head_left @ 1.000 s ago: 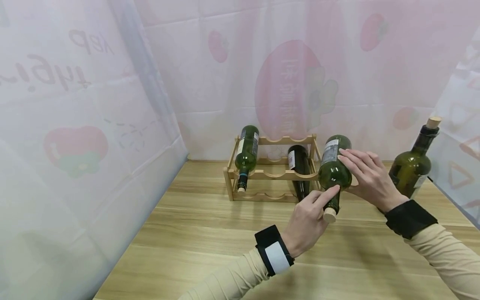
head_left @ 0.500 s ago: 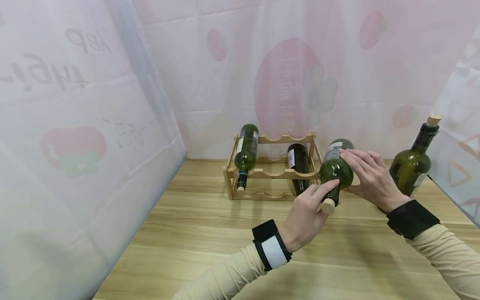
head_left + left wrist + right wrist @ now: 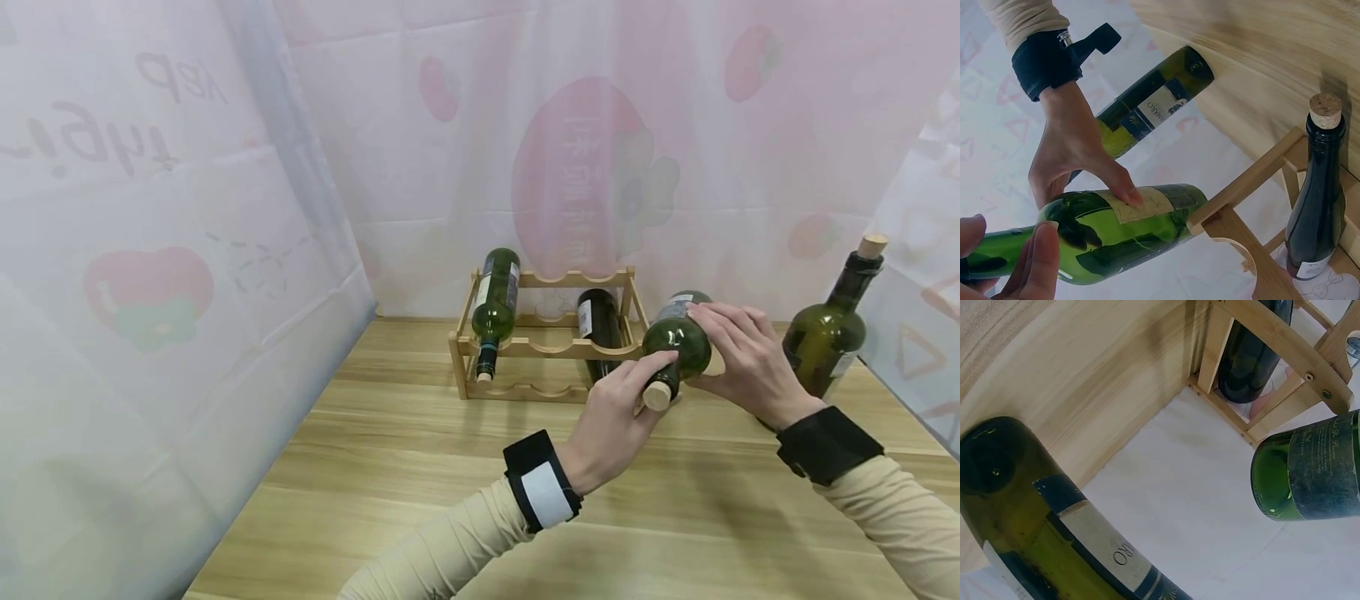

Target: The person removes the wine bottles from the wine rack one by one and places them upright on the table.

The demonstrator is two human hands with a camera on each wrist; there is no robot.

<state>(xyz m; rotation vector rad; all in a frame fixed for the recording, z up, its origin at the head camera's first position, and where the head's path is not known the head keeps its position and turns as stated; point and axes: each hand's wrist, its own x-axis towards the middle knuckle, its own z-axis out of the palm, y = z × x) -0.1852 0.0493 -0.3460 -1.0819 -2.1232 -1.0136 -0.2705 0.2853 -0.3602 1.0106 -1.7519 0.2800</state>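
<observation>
A green wine bottle point(image 3: 677, 337) hangs in the air just right of the wooden wine rack point(image 3: 551, 351), its cork toward the head camera. My left hand point(image 3: 613, 417) grips its neck, index finger lying along the shoulder. My right hand point(image 3: 746, 362) holds the body from the right; in the left wrist view its thumb lies across the label point(image 3: 1141, 205). The base of the held bottle point(image 3: 1307, 472) is close to the rack's end in the right wrist view, where neither hand shows. Whether bottle and rack touch, I cannot tell.
Another green bottle point(image 3: 495, 304) lies on the rack's upper tier at left. A dark bottle point(image 3: 598, 325) lies in the lower tier at right. Beyond my right hand, a corked olive-green bottle point(image 3: 823, 337) stands on the wooden table point(image 3: 420, 500). Printed curtains point(image 3: 420, 167) surround the table.
The held bottle's corked end has risen while its base has dropped slightly, so it points more toward the head camera. My left hand has risen a little with the neck.
</observation>
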